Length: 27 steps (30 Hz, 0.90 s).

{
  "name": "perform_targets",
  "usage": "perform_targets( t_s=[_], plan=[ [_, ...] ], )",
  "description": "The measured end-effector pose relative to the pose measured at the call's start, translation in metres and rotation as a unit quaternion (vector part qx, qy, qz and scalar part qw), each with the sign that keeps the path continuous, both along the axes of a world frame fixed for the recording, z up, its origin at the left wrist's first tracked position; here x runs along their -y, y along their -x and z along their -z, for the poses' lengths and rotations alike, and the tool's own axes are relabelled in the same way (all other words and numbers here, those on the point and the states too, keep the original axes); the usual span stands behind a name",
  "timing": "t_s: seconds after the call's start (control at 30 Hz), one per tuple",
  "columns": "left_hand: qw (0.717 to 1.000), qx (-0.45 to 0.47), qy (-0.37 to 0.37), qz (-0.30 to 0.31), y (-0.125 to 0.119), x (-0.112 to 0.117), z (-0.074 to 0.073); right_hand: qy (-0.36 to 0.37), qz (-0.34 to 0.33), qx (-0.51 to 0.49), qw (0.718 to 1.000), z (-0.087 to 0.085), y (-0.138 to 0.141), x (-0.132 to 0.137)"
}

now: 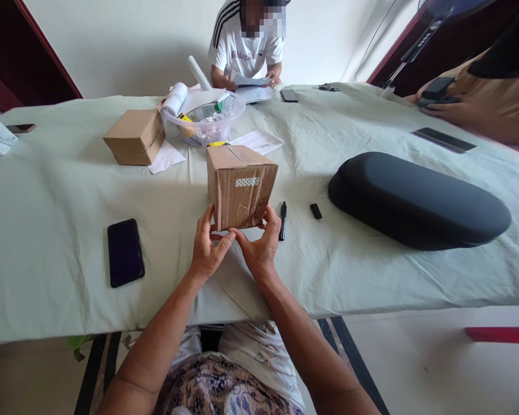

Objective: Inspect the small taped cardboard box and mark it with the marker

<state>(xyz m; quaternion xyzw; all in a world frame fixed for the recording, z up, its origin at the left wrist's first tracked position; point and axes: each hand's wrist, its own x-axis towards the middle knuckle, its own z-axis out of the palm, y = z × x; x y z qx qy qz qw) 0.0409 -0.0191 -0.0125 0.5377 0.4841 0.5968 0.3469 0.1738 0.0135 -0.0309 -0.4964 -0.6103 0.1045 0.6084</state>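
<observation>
The cardboard box (241,187) stands in the middle of the frame on the worktop (47,230), which is covered with a pale green cloth, and I have it by its near bottom edge. My left hand (205,248) is half curled at the lower left corner, thumb up against the front face and fingers tucked toward the underside. My right hand (259,248) does the same at the lower right corner, so both grip the box lightly rather than wrap it. As far as I can judge, the box is already closed: the top flaps lie flat, shiny clear tape runs over the front, and a short white strip is stuck across that face. The strip carries a fine pattern but no words I can make out, and I see no address label on the sides facing me. Just right of the box lie a black pen (282,220) and a small black cap (315,211), with a long black case (417,199) beyond them. A dark phone (125,252) lies face up at lower left. Further back are a second box (135,136), a clear bowl (207,124) of odds and ends, and a printed sheet (259,141) too small to read. A person (246,49) in a white shirt sits at the top centre with papers; the print on the chest is too blurred to read. Another person's hand (454,106) rests at the upper right.
</observation>
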Motion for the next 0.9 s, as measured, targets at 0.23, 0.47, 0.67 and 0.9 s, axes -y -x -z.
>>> perform_targets(
  t_s=[0.23, 0.47, 0.67, 0.9],
  plan=[
    [0.995, 0.084, 0.019, -0.055, 0.009, -0.007, -0.005, 0.019, -0.109, -0.093, 0.990, -0.006, -0.001, 0.001],
    [0.992, 0.096, 0.000, -0.081, 0.012, -0.006, -0.010, 0.049, -0.145, -0.148, 0.977, -0.008, -0.001, 0.003],
    [0.995, 0.060, 0.004, -0.075, 0.013, -0.004, -0.011, 0.071, -0.156, -0.169, 0.971, -0.012, -0.003, 0.003],
    [0.998, -0.004, -0.032, -0.047, 0.015, -0.002, -0.010, 0.067, -0.122, -0.224, 0.965, -0.009, -0.013, -0.004]
  ],
)
